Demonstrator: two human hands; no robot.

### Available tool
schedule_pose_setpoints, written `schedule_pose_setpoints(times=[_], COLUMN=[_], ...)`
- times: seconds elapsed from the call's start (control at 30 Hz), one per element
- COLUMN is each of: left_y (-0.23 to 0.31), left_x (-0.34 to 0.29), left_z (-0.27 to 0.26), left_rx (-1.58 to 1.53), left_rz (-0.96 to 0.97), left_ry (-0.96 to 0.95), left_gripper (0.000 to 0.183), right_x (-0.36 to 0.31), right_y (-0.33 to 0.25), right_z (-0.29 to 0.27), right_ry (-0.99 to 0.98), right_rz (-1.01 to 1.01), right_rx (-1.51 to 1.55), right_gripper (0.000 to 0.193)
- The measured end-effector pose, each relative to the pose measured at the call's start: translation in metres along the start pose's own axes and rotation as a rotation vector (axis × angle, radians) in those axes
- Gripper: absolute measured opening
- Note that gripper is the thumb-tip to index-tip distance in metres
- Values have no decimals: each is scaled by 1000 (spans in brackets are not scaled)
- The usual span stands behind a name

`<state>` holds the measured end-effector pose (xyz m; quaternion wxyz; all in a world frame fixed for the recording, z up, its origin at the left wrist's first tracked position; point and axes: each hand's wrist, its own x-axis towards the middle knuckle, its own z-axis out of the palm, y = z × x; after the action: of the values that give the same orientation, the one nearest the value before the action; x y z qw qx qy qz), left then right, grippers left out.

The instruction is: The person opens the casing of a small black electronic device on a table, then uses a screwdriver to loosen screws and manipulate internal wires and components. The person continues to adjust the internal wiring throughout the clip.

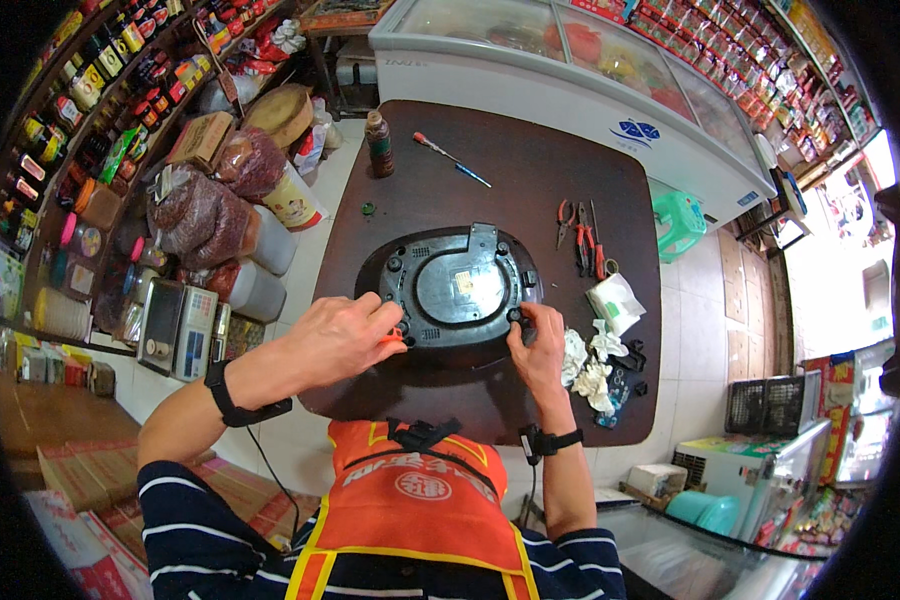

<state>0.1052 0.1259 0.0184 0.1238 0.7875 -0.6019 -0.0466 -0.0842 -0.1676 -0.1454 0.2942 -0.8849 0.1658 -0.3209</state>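
A black oval appliance [370, 270] lies with its underside up on the dark table, showing vents, round feet and a pale label at its middle. My left hand [350, 325] is closed at its near left corner, around a small orange-red thing [394, 341] that is mostly hidden by the fingers. My right hand [541, 345] grips the near right corner, thumb and fingers beside a round black foot [515, 314].
On the table [530, 160] are a brown bottle [379, 145], a screwdriver [452, 160], pliers [582, 240], a green cap [368, 208], crumpled tissues [592, 375] and small dark parts [625, 385]. A chest freezer [560, 100] stands behind; bags and a scale [175, 328] are at left.
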Motion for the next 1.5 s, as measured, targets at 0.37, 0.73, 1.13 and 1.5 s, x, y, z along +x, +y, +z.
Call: schedule_pose_setpoints(times=[0.37,0.73,1.13,1.5], left_y=[2,-4,-2,-4], left_x=[-14,-8,14,7], left_z=[-61,-23,22,13], left_rx=[-136,-67,-113,-112], left_rz=[-73,-59,89,28], left_ry=[123,85,-31,-47], left_gripper=[37,32,30,30], right_x=[4,9,4,9], right_y=[-12,-48,-47,-49], right_z=[-3,17,23,24], right_ry=[7,-76,-130,-125], right_rz=[-66,-204,-221,-222], right_rx=[-29,55,-27,-34], right_gripper=[33,29,28,26])
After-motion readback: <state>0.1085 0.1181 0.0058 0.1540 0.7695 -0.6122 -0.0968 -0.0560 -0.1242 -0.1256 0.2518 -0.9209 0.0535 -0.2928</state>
